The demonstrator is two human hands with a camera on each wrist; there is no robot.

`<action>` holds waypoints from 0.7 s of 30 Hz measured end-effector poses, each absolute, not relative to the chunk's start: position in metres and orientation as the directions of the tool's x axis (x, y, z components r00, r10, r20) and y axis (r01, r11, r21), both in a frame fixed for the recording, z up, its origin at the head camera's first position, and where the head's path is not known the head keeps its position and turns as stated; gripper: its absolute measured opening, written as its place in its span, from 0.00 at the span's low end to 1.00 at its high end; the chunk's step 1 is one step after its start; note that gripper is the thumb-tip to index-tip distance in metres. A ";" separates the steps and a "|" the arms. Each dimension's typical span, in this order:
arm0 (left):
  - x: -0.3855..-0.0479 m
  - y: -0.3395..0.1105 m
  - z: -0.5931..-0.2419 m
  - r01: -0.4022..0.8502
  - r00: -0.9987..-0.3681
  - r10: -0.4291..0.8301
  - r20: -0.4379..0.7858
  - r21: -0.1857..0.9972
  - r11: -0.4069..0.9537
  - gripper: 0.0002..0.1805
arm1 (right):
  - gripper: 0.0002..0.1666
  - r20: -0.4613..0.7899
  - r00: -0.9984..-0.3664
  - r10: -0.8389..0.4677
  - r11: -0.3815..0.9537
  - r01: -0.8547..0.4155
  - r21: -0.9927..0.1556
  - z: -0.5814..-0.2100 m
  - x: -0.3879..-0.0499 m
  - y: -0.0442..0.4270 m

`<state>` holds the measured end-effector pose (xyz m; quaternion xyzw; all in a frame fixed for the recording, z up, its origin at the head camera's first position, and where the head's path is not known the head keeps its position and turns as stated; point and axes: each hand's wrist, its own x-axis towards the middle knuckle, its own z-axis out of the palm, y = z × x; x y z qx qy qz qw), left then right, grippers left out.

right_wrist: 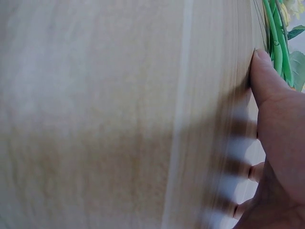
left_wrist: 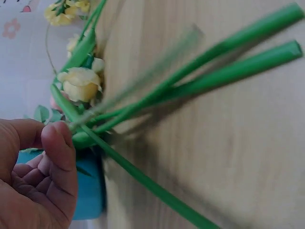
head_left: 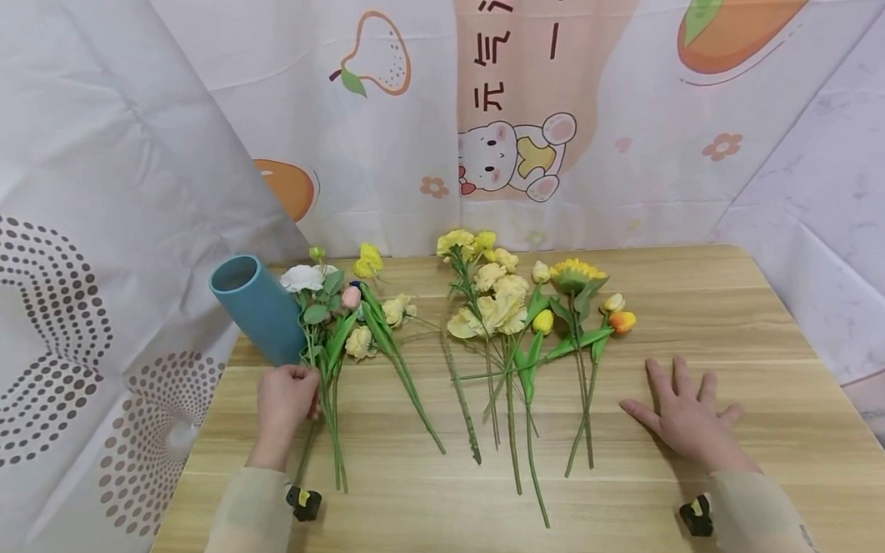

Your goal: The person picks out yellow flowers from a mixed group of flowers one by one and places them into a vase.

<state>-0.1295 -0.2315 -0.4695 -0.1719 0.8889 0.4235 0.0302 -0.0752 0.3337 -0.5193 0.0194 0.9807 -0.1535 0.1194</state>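
My left hand (head_left: 285,402) is at the table's left side, beside the blue vase (head_left: 264,315). In the left wrist view, the thumb and a finger pinch a pale green flower stem (left_wrist: 143,83), blurred along its length. Which bloom it carries is hard to tell; a white rose (head_left: 302,278) and a pink tulip (head_left: 351,297) lie just above these fingers. Other green stems (left_wrist: 243,78) cross beside the hand. My right hand (head_left: 690,418) rests on the tabletop with its fingers spread and holds nothing; in the right wrist view its thumb (right_wrist: 269,78) is near some green stems.
In the middle lie yellow flowers (head_left: 500,303), a sunflower (head_left: 576,274) and an orange tulip (head_left: 622,322), stems toward me. Cream roses (head_left: 359,343) lie right of the left bunch. The wooden table (head_left: 714,296) meets a printed curtain (head_left: 376,146) behind.
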 end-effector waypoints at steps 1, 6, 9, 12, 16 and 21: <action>-0.129 -0.232 -0.472 -0.339 -0.937 -0.280 -0.209 0.743 0.577 0.17 | 0.58 -0.241 -0.971 0.002 0.952 0.076 -0.298 -0.519 -0.075 0.333; -0.129 -0.235 -0.479 -0.356 -0.932 -0.272 -0.238 0.734 0.578 0.16 | 0.58 -0.243 -0.970 0.003 0.950 0.079 -0.303 -0.518 -0.075 0.333; -0.129 -0.237 -0.479 -0.359 -0.932 -0.265 -0.247 0.727 0.586 0.15 | 0.58 -0.241 -0.971 0.004 0.950 0.079 -0.302 -0.518 -0.076 0.333; -0.129 -0.237 -0.476 -0.343 -0.939 -0.261 -0.225 0.684 0.644 0.15 | 0.58 -0.238 -0.971 0.004 0.950 0.078 -0.303 -0.518 -0.076 0.333; -0.128 -0.231 -0.464 -0.280 -0.958 -0.262 -0.116 0.577 0.768 0.14 | 0.58 -0.237 -0.972 0.002 0.950 0.076 -0.303 -0.519 -0.076 0.333; -0.129 -0.207 -0.447 -0.183 -0.974 -0.224 0.021 0.500 0.846 0.14 | 0.58 -0.229 -0.974 0.003 0.952 0.072 -0.296 -0.522 -0.075 0.334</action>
